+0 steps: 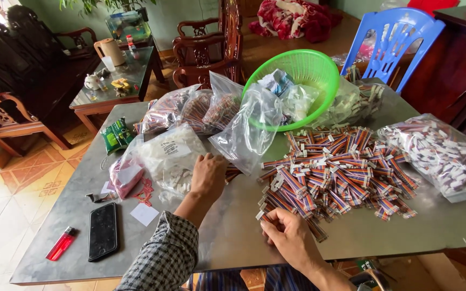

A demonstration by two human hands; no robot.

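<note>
A person sits at a grey metal table (233,231), seen from above. The left hand (208,175), in a checked sleeve, reaches forward and rests palm down with curled fingers on a clear plastic bag of small white parts (171,156); whether it grips the bag cannot be told. The right hand (289,234), nearer the table's front edge, is closed around a short striped ribbon cable (269,214) at the near edge of a large loose pile of cables (341,172) with white plugs, spread across the middle of the table.

Behind the pile, a green plastic basket (303,70) leans tilted, with clear bags in and before it. More filled bags lie behind the left hand, and another bag of cables (443,153) lies at the far right. A pink bag (125,175) sits just left of the white-parts bag. Near the front left corner lie a black phone (103,231) and a red lighter (61,243), close together. A blue plastic chair (397,35) stands beyond the table.
</note>
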